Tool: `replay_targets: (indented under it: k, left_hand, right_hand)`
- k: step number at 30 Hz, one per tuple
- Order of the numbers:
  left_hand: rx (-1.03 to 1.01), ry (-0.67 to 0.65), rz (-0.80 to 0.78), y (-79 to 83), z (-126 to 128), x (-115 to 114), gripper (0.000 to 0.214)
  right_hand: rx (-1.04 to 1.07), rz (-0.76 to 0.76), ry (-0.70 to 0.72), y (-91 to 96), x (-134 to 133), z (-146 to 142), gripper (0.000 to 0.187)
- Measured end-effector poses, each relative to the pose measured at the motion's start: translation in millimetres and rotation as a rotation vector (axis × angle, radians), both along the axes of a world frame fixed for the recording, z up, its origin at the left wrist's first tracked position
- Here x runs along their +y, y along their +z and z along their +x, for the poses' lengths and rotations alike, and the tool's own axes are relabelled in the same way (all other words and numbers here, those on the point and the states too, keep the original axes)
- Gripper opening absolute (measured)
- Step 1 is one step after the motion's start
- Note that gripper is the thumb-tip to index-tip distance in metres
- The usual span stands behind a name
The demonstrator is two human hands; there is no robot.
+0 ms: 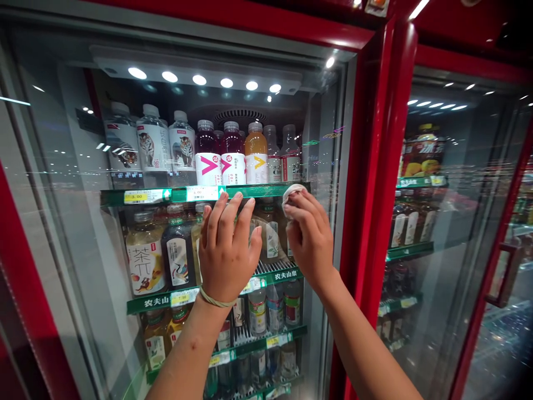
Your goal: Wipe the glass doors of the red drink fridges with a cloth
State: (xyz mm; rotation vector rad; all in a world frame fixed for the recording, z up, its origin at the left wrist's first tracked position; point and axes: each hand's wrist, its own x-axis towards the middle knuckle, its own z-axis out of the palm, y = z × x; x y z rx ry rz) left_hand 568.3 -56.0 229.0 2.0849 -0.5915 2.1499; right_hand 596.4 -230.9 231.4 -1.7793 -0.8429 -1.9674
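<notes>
Wiping the glass door [83, 233] looks underway: the left hand [227, 250] rests open and flat on the pane, the right hand [310, 236] pinches a white cloth [293, 194] against it, calling for steady strokes.

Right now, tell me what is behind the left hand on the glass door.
The left hand lies flat on the glass door. Beside it, behind the glass, stand tea bottles on a green shelf. The bottles directly behind the palm are hidden.
</notes>
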Motion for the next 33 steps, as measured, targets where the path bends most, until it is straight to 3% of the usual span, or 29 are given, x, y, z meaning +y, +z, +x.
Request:
replay_targets:
  k: [2,7,11,16,21,25,30,33]
  left_hand:
    - [-0.003,0.0,-0.01,-0.5,0,0,0.051]
    - [-0.007,-0.028,-0.047,-1.0,0,0,0.048]
    - [-0.012,-0.026,-0.048,-0.6,1,0,0.047]
    - [-0.046,-0.034,-0.051,-0.8,1,1,0.046]
    - [-0.045,-0.028,-0.045,-1.2,0,2,0.046]
    - [-0.039,-0.037,-0.045,-1.2,0,1,0.046]
    - [-0.032,-0.027,-0.046,-1.5,0,1,0.047]
    - [-0.022,-0.03,-0.045,-1.6,-1,2,0.047]
  right_hand:
    - [0.006,0.045,0.004,2.0,0,0,0.048]
    - [0.014,-0.079,0.022,1.6,2,0,0.049]
    - [0.013,0.023,0.026,1.3,8,-1,0.048]
    - [0.002,-0.057,0.055,1.6,13,-3,0.047]
    - [0.0,0.051,0.072,2.1,15,-2,0.047]
    - [-0.011,-0.044,0.059,0.1,17,-2,0.047]
    - [-0.013,0.064,0.055,3.0,17,-1,0.048]
    - [-0.004,0.006,0.056,2.8,17,-2,0.048]
